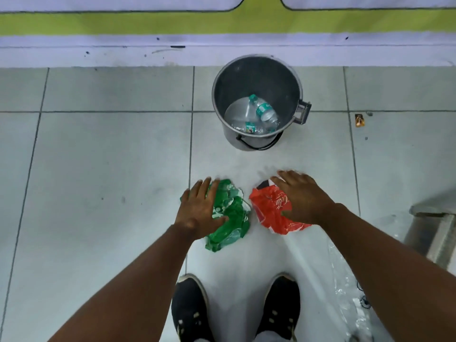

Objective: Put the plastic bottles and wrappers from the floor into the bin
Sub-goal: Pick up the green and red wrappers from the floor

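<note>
A crumpled green wrapper [232, 215] lies on the tiled floor, and my left hand [199, 208] rests flat over its left side with the fingers spread. Beside it lies a crumpled red wrapper [266, 206]; my right hand [301, 198] lies over its right part, fingers apart. Neither hand is closed around a wrapper. Farther ahead stands a grey bin [256, 70] with clear plastic bottles [261, 111] inside it.
A small orange scrap [359, 120] lies on the floor right of the bin. A wall with a green stripe [222, 23] runs behind the bin. A grey step [436, 233] sits at the right edge, clear plastic sheeting [345, 280] beside it. My black shoes [190, 307] are below.
</note>
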